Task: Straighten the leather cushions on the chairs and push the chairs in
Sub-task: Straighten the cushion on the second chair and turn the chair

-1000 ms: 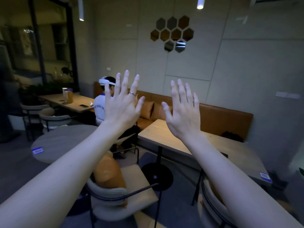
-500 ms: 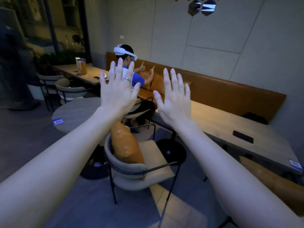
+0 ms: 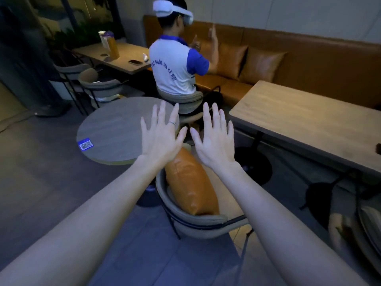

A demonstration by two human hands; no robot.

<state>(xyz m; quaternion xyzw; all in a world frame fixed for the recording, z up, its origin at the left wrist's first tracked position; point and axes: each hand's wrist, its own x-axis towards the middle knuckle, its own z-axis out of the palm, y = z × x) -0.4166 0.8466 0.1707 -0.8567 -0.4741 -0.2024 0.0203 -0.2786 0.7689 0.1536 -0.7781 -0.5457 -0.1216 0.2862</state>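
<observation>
An orange leather cushion [image 3: 190, 186] leans tilted against the left side of a beige chair [image 3: 198, 223] with a thin dark metal frame, low in the middle of the view. The chair stands out from the round grey table [image 3: 115, 129], its back towards me. My left hand [image 3: 160, 135], a ring on one finger, and my right hand [image 3: 214, 139] are stretched out side by side above the cushion's far end, palms down, fingers spread, holding nothing. Neither hand touches the cushion or chair.
A long wooden table [image 3: 305, 120] stands at the right, with another chair [image 3: 369, 228] at the frame's right edge. A person [image 3: 177, 65] in a white headset sits beyond the round table. An orange bench [image 3: 288, 58] with cushions lines the wall. More chairs [image 3: 99, 87] stand at the left.
The view has tipped down and come closer to the chair. Both hands have dropped from raised in front of the wall to hovering over the cushion, closer together.
</observation>
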